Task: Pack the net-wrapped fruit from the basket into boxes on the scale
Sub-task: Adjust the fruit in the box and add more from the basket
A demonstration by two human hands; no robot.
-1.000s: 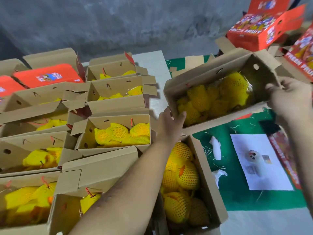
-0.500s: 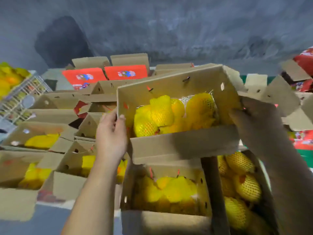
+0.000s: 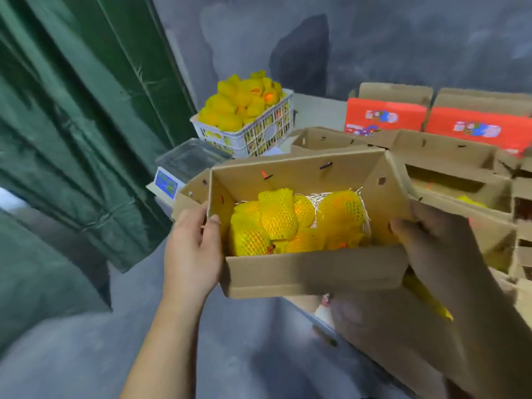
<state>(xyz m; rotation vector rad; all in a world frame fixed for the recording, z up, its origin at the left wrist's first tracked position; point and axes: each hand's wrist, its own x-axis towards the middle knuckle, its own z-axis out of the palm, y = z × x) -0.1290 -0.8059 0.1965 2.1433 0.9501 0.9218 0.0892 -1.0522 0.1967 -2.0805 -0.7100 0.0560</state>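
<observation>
Grey concrete floor and a green curtain [image 3: 72,133] frame the scene. Left hand [image 3: 191,254] and right hand [image 3: 440,249] each clasp an end wall of the open brown cardboard box [image 3: 313,272], held in the air with yellow net-wrapped fruit [image 3: 276,220] inside. Beyond it sit the steel-topped scale [image 3: 187,162] and the white plastic basket [image 3: 253,136]. Judging by the box's tilt, a slipping end flap could spill fruit.

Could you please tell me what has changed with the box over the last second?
The box of fruit was carried leftward, away from the packed boxes and toward the scale beside the basket. Left hand and right hand kept their grip on its ends.
</observation>
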